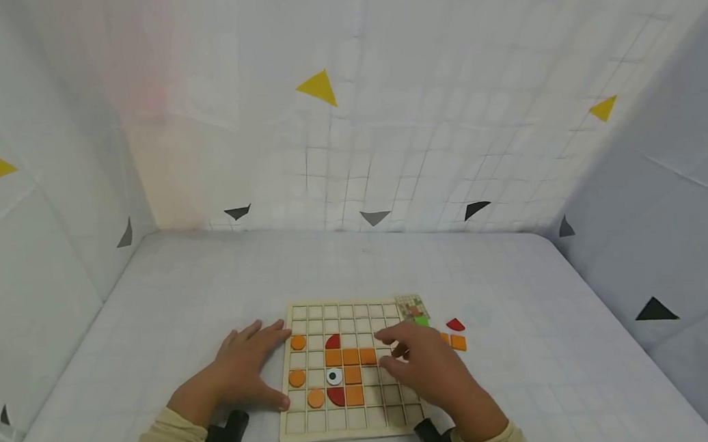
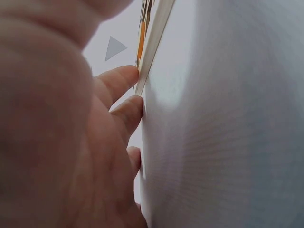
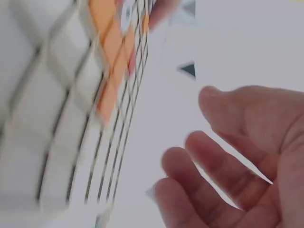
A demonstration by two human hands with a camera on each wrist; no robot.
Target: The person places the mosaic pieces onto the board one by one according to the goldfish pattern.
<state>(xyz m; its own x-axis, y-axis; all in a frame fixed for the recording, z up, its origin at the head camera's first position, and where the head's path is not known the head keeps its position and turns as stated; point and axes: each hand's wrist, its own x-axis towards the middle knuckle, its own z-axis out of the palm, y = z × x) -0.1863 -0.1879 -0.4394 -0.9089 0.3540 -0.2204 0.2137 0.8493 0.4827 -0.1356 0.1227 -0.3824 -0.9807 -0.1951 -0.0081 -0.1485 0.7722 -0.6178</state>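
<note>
A light wooden grid board (image 1: 344,435) lies on the white table. Orange squares (image 1: 352,376), orange discs (image 1: 297,378), red rounded pieces (image 1: 337,396) and a white eye disc (image 1: 335,376) sit in its cells. My left hand (image 1: 238,371) is spread at the board's left side, with fingertips and thumb at the edge; the left wrist view shows fingertips against the wooden rim (image 2: 154,42). Over the right half of the board hovers my right hand (image 1: 428,363), thumb and fingers apart. In the right wrist view the fingers (image 3: 209,156) bend loosely around nothing.
A small patterned card (image 1: 412,305) touches the board's upper right corner. Beside it, partly behind the right hand, are a green piece (image 1: 421,321), a red piece (image 1: 456,325) and loose orange squares (image 1: 458,342). White sheets with yellow and dark triangles surround the table.
</note>
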